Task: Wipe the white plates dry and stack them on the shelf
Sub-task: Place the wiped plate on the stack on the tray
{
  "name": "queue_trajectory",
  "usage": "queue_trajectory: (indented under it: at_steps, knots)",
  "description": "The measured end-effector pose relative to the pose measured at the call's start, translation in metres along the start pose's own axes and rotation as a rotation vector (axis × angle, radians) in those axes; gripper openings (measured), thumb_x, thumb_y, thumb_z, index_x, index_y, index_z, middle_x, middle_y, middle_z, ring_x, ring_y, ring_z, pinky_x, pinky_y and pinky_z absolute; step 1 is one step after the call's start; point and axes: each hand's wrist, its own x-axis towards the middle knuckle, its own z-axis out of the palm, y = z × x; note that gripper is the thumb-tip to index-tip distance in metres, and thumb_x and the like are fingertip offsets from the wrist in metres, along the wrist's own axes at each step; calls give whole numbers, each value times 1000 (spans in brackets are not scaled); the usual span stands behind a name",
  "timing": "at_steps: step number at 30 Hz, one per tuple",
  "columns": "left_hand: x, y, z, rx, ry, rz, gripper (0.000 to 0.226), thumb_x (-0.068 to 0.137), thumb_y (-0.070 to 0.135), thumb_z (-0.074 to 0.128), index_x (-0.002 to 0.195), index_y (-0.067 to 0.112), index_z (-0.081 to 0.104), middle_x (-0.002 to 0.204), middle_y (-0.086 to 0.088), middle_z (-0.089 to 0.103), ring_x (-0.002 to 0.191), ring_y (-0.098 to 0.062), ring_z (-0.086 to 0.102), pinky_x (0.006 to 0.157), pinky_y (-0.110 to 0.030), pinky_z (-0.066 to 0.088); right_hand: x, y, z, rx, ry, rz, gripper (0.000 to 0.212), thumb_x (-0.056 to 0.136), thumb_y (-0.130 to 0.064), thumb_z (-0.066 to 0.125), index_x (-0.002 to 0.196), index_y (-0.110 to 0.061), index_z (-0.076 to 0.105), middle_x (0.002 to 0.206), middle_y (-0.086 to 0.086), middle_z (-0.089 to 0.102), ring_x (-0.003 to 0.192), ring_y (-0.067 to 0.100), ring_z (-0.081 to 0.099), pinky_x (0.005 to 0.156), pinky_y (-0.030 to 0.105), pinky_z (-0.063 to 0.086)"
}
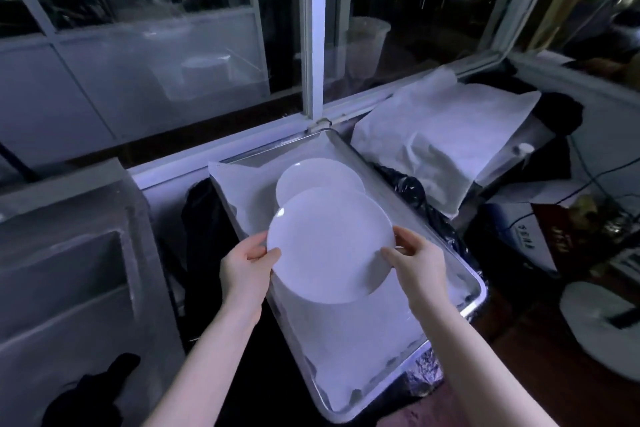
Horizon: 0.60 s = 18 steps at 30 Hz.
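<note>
A paper-lined metal tray (360,364) sits below a white-framed window (313,28). Right of it are crumpled black plastic (408,184) and a heap draped in white cloth (440,135). A grey cabinet (69,253) stands left, and a printed box (519,236) lies far right.

A smooth round white plate (329,246) is held above a lined metal tray (482,288), its broad face turned up toward the camera, with a small bright glint on its upper left rim. The left hand (246,263) pinches its left edge and the right hand (419,260) pinches its right edge, each with the thumb on the face. It hides the near part of a second round white plate (318,177), which lies flat at the tray's far end. No wetness can be made out on either.
</note>
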Motion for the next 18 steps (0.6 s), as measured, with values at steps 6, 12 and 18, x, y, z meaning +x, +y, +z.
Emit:
queue_trajectory:
  at_steps: [6,12,18]
  knots:
    - [75,-6,30,-19,25,-42,41,83,-2,65,115,22,70,94,4,75,91,-11,70,83,-25,54,82,-1,41,-96,50,5,15,70,-3,59,82,-8,65,43,-9,30,54,11,20,49,28,19]
    - [128,-21,47,-5,32,-27,47,83,-4,63,110,35,68,97,9,73,90,-3,68,70,-8,48,147,10,82,-107,100,66,20,70,-3,63,65,-22,65,44,-10,31,57,14,24,53,29,22]
    - [151,-32,59,126,63,31,47,81,0,65,108,39,69,112,-7,67,93,-14,68,90,-35,54,171,17,91,-117,113,61,36,71,-5,67,86,-36,58,66,1,39,68,14,32,65,29,30]
